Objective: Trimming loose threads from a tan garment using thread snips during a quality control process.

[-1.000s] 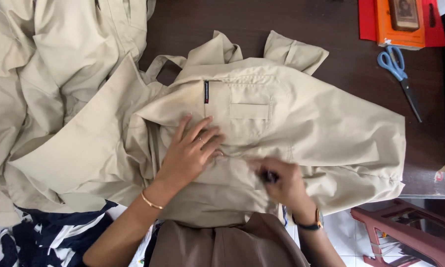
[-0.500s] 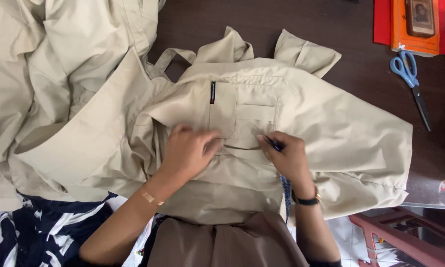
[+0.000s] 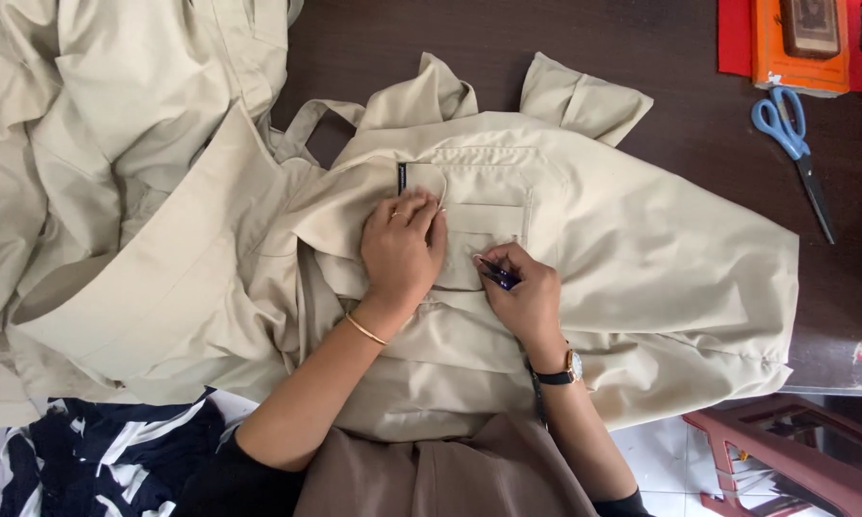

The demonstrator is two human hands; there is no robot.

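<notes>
A beige shirt (image 3: 642,258) lies spread on a dark wooden table (image 3: 699,144). My left hand (image 3: 402,251) presses flat on the shirt beside its chest pocket (image 3: 484,206), fingers together over the pocket's left edge. My right hand (image 3: 525,292) rests just below the pocket and grips a dark blue pen (image 3: 498,275), its tip on the cloth. A thin bangle circles my left wrist, a watch my right.
More beige cloth (image 3: 115,144) is heaped at the left. Blue-handled scissors (image 3: 790,144) lie at the upper right, below an orange box (image 3: 800,43) on a red sheet. A dark blue and white patterned cloth (image 3: 96,460) and a red plastic stool (image 3: 795,450) lie below the table's edge.
Both hands have moved up the shirt toward the pocket. The left hand now covers the pocket's left edge and the right hand holds the pen just under the pocket.
</notes>
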